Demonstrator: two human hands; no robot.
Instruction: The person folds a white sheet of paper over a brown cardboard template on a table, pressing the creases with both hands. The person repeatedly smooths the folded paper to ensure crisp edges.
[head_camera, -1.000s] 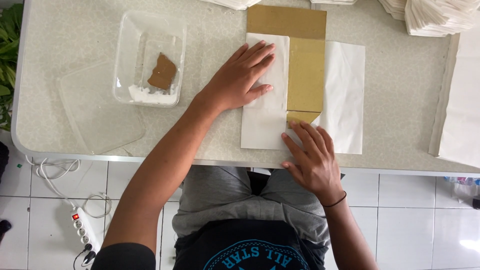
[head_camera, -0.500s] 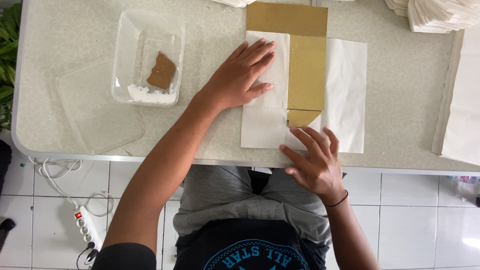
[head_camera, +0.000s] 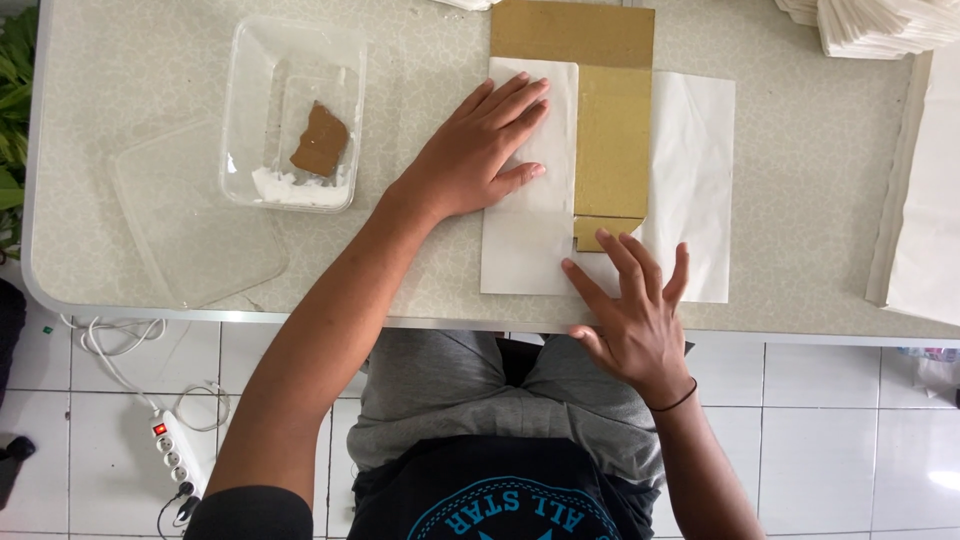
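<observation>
light: bright, even daylight | shadows: soft, faint | glare: floor tiles (head_camera: 930, 470) lower right | focus: sharp

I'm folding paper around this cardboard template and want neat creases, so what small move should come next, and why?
Probably slide the right hand up to press the near edge over the cardboard template. The left hand already pins the folded left flap of white paper flat, while the right fingertips rest at the template's lower end.

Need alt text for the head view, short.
Left hand lies flat on a white paper sheet folded around a brown cardboard template; right hand presses its lower edge. A clear plastic tub sits left on the table.
</observation>
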